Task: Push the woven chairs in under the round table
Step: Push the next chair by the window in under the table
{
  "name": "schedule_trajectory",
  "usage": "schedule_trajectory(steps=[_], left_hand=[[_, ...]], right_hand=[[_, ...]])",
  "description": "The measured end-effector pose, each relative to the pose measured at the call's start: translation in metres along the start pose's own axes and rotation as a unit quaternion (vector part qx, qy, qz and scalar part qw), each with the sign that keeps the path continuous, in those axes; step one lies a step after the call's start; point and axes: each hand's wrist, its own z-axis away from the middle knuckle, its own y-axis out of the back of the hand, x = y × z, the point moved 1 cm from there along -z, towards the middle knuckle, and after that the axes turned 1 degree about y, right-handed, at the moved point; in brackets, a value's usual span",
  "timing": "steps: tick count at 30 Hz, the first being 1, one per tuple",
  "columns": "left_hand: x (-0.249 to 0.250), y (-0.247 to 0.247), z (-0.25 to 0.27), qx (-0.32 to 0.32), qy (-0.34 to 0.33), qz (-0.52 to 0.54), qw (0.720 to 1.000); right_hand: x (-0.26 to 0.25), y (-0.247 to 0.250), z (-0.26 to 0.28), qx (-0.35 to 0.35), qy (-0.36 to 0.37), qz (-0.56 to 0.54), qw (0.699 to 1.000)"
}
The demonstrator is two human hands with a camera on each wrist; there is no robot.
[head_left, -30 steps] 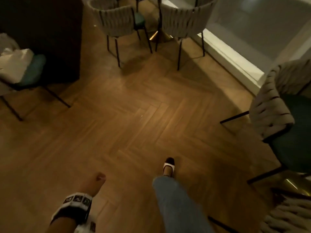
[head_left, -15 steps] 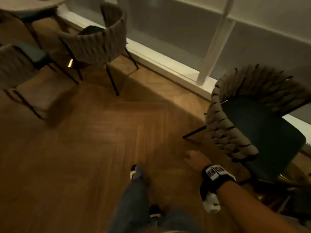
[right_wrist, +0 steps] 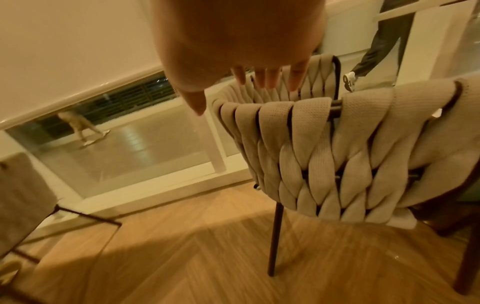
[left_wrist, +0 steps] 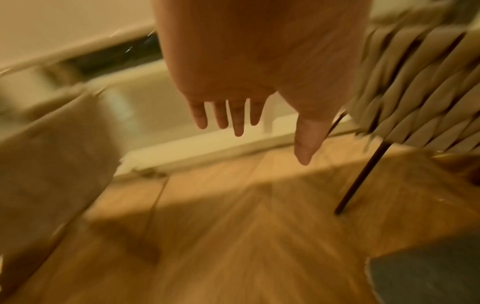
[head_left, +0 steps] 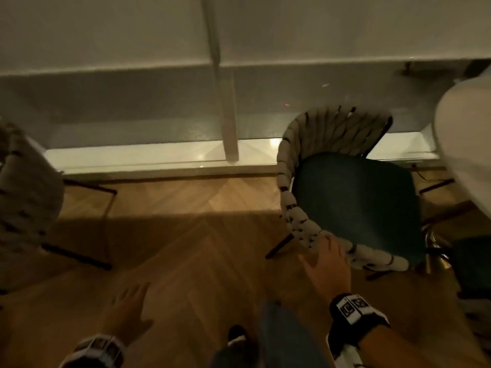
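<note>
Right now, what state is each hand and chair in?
right hand: open, fingers straight, at the woven chair's back rim; contact unclear.
left hand: open, fingers spread, holding nothing, over the floor.
woven chair: upright, seat bare, not yet pushed in.
second woven chair: upright at left, blurred, untouched.

Beige woven chair (head_left: pixel 297 208), upright beside window
</note>
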Motion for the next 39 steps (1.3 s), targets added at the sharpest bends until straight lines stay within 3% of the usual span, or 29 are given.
schedule_trajectory(steps=[1, 2, 4, 5, 7, 8, 10, 11, 13, 14, 16, 17, 19, 20, 21, 22, 23, 24, 26, 31, 32, 39], left_hand=[[0.021, 0.030, -0.006, 0.032, 0.003, -0.023, 0.999], [0.053, 0.088, -0.085, 0.058, -0.085, -0.075, 0.992], [0.084, 0.118, -0.112, 0.076, -0.095, -0.105, 0.987], [0.134, 0.153, -0.174, 0.130, -0.198, -0.108, 0.966], [0.162, 0.168, -0.193, 0.128, -0.225, -0.149, 0.954], [0.213, 0.191, -0.242, 0.126, -0.291, -0.172, 0.933], [0.240, 0.211, -0.254, 0.153, -0.309, -0.228, 0.910], [0.284, 0.221, -0.285, 0.141, -0.359, -0.258, 0.886], [0.305, 0.232, -0.288, 0.158, -0.386, -0.316, 0.852], [0.337, 0.235, -0.306, 0.140, -0.438, -0.355, 0.814], [0.343, 0.238, -0.310, 0.150, -0.457, -0.393, 0.784], [0.366, 0.242, -0.336, 0.128, -0.493, -0.415, 0.754], [0.354, 0.245, -0.351, 0.127, -0.494, -0.422, 0.749], [0.375, 0.251, -0.381, 0.140, -0.549, -0.427, 0.705], [0.368, 0.255, -0.386, 0.152, -0.566, -0.414, 0.696], [0.365, 0.256, -0.391, 0.159, -0.585, -0.419, 0.676], [0.379, 0.261, -0.411, 0.141, -0.612, -0.447, 0.637], [0.376, 0.261, -0.409, 0.147, -0.627, -0.439, 0.626], [0.383, 0.265, -0.414, 0.102, -0.647, -0.441, 0.614], [0.395, 0.258, -0.419, 0.089, -0.626, -0.386, 0.671], [0.409, 0.258, -0.420, 0.095, -0.638, -0.377, 0.664], [0.450, 0.238, -0.428, 0.091, -0.627, -0.348, 0.691]], right_hand=[[-0.009, 0.004, -0.001, -0.005, -0.003, 0.002, 1.000], [-0.006, 0.004, -0.037, 0.025, -0.063, -0.030, 0.997], [-0.029, 0.001, -0.043, 0.020, -0.055, -0.029, 0.998], [-0.024, 0.003, -0.078, 0.036, -0.110, -0.053, 0.992], [-0.056, 0.002, -0.089, 0.008, -0.091, -0.051, 0.994], [-0.049, -0.001, -0.119, 0.010, -0.141, -0.075, 0.987], [-0.077, -0.009, -0.129, -0.003, -0.130, -0.081, 0.988], [-0.074, -0.017, -0.148, -0.002, -0.190, -0.108, 0.976], [-0.094, -0.019, -0.152, -0.011, -0.191, -0.098, 0.977], [-0.093, -0.029, -0.163, -0.027, -0.240, -0.124, 0.962], [-0.104, -0.030, -0.162, -0.053, -0.220, -0.112, 0.968], [-0.104, -0.031, -0.176, -0.053, -0.263, -0.126, 0.955], [-0.118, -0.032, -0.178, -0.073, -0.237, -0.110, 0.963], [-0.117, -0.040, -0.200, -0.049, -0.276, -0.115, 0.953], [-0.120, -0.037, -0.199, -0.061, -0.268, -0.110, 0.955], [-0.120, -0.034, -0.202, -0.087, -0.257, -0.098, 0.957], [-0.119, -0.039, -0.218, -0.082, -0.294, -0.102, 0.947], [-0.117, -0.038, -0.213, -0.079, -0.289, -0.090, 0.950], [-0.117, -0.039, -0.220, -0.088, -0.288, -0.102, 0.948], [-0.094, -0.026, -0.220, -0.045, -0.267, -0.091, 0.958], [-0.084, -0.021, -0.225, -0.042, -0.284, -0.098, 0.953], [-0.023, 0.014, -0.227, -0.058, -0.247, -0.074, 0.964]])
